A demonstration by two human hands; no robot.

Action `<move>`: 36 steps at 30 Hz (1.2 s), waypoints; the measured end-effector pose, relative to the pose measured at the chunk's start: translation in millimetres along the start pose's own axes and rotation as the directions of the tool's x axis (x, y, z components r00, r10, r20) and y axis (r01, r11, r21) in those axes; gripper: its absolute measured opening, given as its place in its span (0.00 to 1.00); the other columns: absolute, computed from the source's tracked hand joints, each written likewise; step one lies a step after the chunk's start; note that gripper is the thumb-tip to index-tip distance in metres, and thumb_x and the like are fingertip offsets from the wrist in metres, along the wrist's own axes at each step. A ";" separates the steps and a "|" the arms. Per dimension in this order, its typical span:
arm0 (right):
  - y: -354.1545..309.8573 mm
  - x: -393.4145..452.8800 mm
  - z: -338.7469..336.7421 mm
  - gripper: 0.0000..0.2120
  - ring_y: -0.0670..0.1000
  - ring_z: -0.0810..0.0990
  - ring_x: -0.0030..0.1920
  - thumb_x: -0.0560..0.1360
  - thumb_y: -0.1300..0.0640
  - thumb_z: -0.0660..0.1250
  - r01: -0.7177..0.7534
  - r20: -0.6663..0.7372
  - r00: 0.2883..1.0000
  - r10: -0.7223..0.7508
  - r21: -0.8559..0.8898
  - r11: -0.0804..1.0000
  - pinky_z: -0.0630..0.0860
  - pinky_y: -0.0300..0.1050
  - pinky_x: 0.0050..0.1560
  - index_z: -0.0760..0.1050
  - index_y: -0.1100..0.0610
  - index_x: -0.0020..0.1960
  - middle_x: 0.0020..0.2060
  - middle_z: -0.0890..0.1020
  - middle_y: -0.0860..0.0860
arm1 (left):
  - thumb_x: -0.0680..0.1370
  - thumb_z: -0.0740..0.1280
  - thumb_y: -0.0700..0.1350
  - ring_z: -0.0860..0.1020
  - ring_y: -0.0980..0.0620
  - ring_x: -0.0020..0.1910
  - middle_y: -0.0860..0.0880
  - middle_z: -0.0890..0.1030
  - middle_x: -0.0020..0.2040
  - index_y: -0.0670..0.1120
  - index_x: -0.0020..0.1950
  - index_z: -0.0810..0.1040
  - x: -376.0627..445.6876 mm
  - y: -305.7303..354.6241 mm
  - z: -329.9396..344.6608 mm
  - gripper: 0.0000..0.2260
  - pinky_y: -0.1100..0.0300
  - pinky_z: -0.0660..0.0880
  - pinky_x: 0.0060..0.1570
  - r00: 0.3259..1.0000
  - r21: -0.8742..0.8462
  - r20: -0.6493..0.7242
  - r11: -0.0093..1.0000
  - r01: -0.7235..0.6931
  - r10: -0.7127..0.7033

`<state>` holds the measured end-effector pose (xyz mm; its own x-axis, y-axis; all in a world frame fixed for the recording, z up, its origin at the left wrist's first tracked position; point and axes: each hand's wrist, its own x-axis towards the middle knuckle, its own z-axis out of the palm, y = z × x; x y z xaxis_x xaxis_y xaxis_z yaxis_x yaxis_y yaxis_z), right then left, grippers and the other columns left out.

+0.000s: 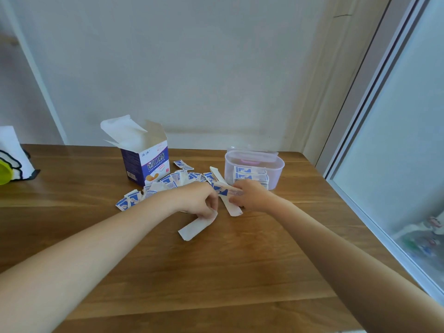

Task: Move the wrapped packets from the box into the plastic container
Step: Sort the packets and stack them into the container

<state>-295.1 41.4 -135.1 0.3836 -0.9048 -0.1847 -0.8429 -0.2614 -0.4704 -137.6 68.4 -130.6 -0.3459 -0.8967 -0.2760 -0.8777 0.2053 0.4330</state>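
Left hand (pixel 199 200): we see it reach in from the lower left, forearm laid low over the bench (pixel 240 272), knuckles up, fingers curled down. Its grip pinches one end of a white packet (pixel 195 228) that lies flat on the wood, in front of the box.
Right hand (pixel 249 195): it comes in from the lower right, forearm slanting across the bench, palm down, fingers bent. Its grip holds a small bunch of blue-and-white packets (pixel 227 192), right of the box and just in front of the container.
Box (pixel 146 164): a purple and white carton, upright on the bench, its top flaps open.
Loose packets (pixel 168 182): we see a scattered heap on the bench, from the front of the box out to its right and round behind the left hand; one long white strip (pixel 230 206) lies between the two hands.
Plastic container (pixel 254 168): clear, oval, open at the top, well to the right of the box, with a stack of packets standing inside. Its lid (pixel 252 151) appears to sit just behind it.
Far left of the box: a white bag (pixel 14 155) at the bench edge, beside something yellow-green (pixel 4 173).
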 end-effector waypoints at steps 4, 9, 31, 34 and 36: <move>4.6 -1.4 -2.2 0.10 0.47 0.75 0.33 0.79 0.59 0.57 -0.072 0.011 0.997 0.071 0.254 0.964 0.73 0.37 0.37 0.75 0.61 0.52 0.32 0.77 0.51 | 0.74 0.67 0.39 0.77 0.60 0.41 0.57 0.80 0.40 0.49 0.37 0.79 -12.6 -3.4 -17.1 0.08 0.68 0.73 0.41 0.984 -0.372 -0.177 0.927 -0.050 -0.018; 9.8 -1.5 -3.1 0.14 0.53 0.80 0.54 0.76 0.60 0.64 -0.114 -0.034 0.990 0.134 0.345 0.932 0.77 0.47 0.56 0.71 0.59 0.61 0.54 0.80 0.53 | 0.76 0.63 0.36 0.81 0.49 0.45 0.39 0.82 0.46 0.37 0.38 0.80 -20.4 -16.4 -21.8 0.10 0.64 0.80 0.48 0.959 -0.790 -0.248 0.602 -0.116 -0.141; 16.9 -7.9 2.9 0.06 0.53 0.79 0.52 0.74 0.67 0.66 -0.159 0.106 0.987 0.120 0.704 0.692 0.77 0.50 0.57 0.74 0.57 0.45 0.53 0.79 0.57 | 0.73 0.69 0.41 0.73 0.57 0.46 0.56 0.74 0.45 0.50 0.47 0.74 -16.9 -6.0 13.0 0.07 0.64 0.72 0.45 0.993 0.148 0.009 0.982 -0.120 0.120; 21.0 -7.1 5.7 0.09 0.57 0.78 0.58 0.72 0.68 0.67 -0.157 0.097 0.988 0.124 0.683 0.713 0.74 0.55 0.62 0.74 0.56 0.43 0.55 0.79 0.59 | 0.73 0.69 0.41 0.73 0.59 0.43 0.56 0.75 0.45 0.52 0.53 0.70 -19.8 -2.1 11.2 0.13 0.66 0.72 0.42 0.992 0.030 0.086 0.995 -0.098 0.096; 23.3 -6.6 7.8 0.09 0.56 0.78 0.58 0.72 0.68 0.68 -0.159 0.096 0.987 0.128 0.674 0.722 0.73 0.55 0.63 0.74 0.55 0.45 0.56 0.79 0.58 | 0.74 0.69 0.43 0.71 0.60 0.40 0.56 0.76 0.45 0.51 0.57 0.71 -19.7 0.2 8.0 0.14 0.69 0.68 0.39 0.987 0.073 0.130 0.992 -0.100 0.090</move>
<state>-314.4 43.9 -151.6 0.3072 -0.8944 -0.3251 -0.4149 0.1815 -0.8916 -133.7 89.3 -131.9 -0.4639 -0.8160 -0.3448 -0.8604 0.3223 0.3947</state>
